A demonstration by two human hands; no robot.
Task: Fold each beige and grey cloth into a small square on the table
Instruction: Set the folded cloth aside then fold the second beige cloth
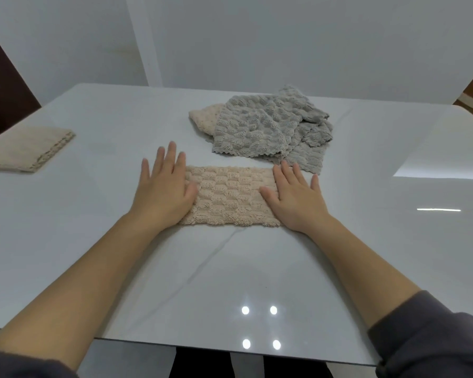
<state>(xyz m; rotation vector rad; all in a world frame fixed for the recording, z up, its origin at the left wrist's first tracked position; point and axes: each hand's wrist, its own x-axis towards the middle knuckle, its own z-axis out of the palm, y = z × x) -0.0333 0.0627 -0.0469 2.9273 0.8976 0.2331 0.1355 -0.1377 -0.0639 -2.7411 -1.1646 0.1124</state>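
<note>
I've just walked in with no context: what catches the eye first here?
The left hand and right hand lie flat on the ends of a beige strip of cloth at the middle of the table. Behind it, a rumpled grey heap partly covers another beige cloth; a folded beige square sits at the far left.

Place: most likely a room in a home, perhaps a dining corner; this cannot be told for sure.
Table (66,255): a broad, glossy white top with faint grey marble veining, the dining sort.
Walls (284,36): plain and pale, meeting in a corner behind the table.
Dark brown panel (0,85): at the left edge, like a door or wooden furniture.
Light spots (245,310): four small round lamps mirrored in the top.
Cloth pile (271,126): fluffy beige and grey household cloths, the kitchen kind.
</note>
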